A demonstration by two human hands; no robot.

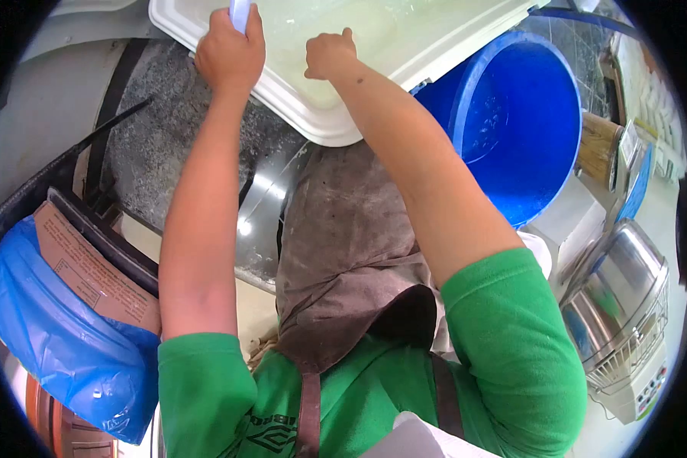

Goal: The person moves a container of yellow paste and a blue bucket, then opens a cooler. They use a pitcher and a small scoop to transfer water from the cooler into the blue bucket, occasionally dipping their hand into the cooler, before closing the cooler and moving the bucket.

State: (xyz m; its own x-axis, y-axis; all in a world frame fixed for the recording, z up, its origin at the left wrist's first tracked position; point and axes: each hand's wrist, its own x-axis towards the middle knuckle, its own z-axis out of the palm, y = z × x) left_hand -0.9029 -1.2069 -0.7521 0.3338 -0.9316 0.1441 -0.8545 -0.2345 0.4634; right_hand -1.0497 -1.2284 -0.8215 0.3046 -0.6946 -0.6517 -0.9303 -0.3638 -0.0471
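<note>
My left hand (230,52) is closed around a pale lavender handle (240,14) at the top of the head view; whatever the handle belongs to lies out of frame. It is at the left rim of a large white plastic tub (330,136). Inside the tub's outline is my right hand (333,55), its fingers curled in and the thumb sticking out. Anything in those curled fingers is hidden. A thin pale, yellowish-white residue or liquid covers the tub's bottom, with small white flecks.
A deep blue bucket (523,130) stands tilted in view right of the tub. Metal pots (614,275) sit in a wire rack at far right. On the left, a blue plastic bag (61,328) and a cardboard piece (91,267) rest in a black-edged container.
</note>
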